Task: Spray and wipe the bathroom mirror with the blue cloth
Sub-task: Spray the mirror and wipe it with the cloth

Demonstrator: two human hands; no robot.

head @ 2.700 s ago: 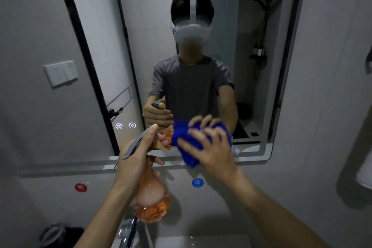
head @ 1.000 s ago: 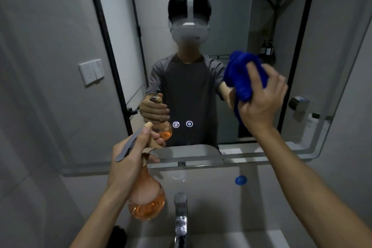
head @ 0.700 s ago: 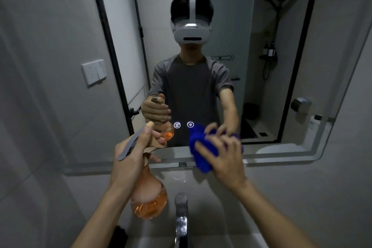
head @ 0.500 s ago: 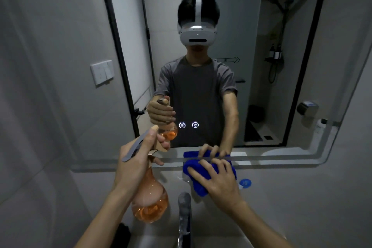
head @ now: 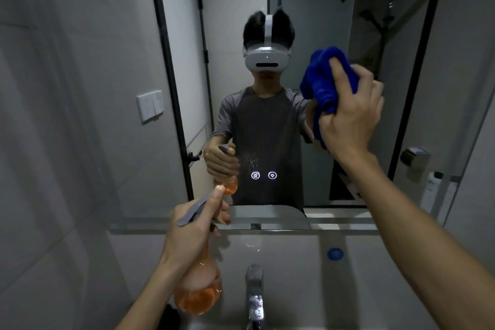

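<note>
Head view: the right hand [head: 351, 115] squeezed the bunched, fuzzy blue cloth [head: 325, 80] and pressed it on the mirror [head: 308, 21], high up, with lots of bare glass around it. The left hand [head: 192, 230] gripped the bottle [head: 198, 292], round, see-through and orange, near the mirror's bottom edge. Small drops dotted the glass. A shiny tap [head: 254, 292] stood below.

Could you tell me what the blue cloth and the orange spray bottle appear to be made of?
Blue cloth: soft, matte, plush fabric, probably microfibre; it bunches in thick folds.
Spray bottle: translucent orange body, plastic or glass, uncertain which; liquid shows through. Its trigger lever looks like dull grey metal or plastic.
</note>
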